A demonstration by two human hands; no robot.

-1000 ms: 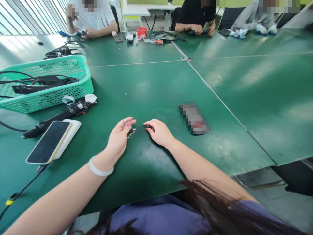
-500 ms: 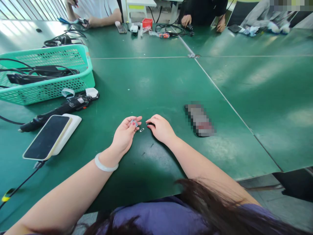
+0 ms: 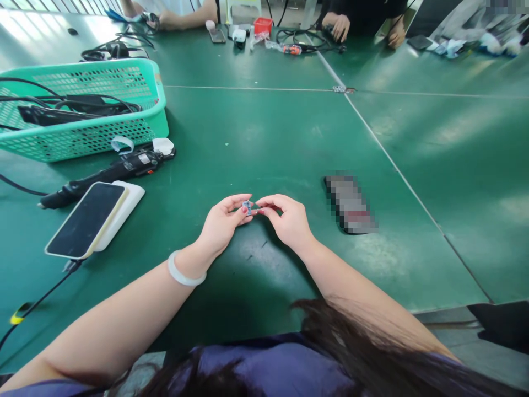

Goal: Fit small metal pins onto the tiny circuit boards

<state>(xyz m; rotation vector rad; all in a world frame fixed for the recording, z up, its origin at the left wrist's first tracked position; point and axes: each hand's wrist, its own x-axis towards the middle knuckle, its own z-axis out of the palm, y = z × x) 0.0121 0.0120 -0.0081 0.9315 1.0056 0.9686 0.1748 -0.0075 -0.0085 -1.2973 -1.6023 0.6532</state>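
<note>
Over the green table, my left hand (image 3: 220, 227) pinches a small blue-grey part (image 3: 247, 205) between thumb and fingers. It may be a little circuit board, but its kind is too small to make out. My right hand (image 3: 291, 221) comes in from the other side, thumb and forefinger pressed together on a tiny light sliver (image 3: 255, 211). That sliver meets the right edge of the blue-grey part. Whether the two are joined I cannot tell.
To the left lie a green basket (image 3: 103, 124) of black cables, a black power screwdriver (image 3: 111, 171) and a phone (image 3: 87, 219) on a white slab. A blurred dark object (image 3: 350, 204) rests at right. Co-workers' hands (image 3: 339, 27) are across the table (image 3: 248, 143).
My right hand has brought its fingertips up against the part in my left hand. The small pale rectangle seen below the left fingers is no longer visible on its own. The view has shifted slightly.
</note>
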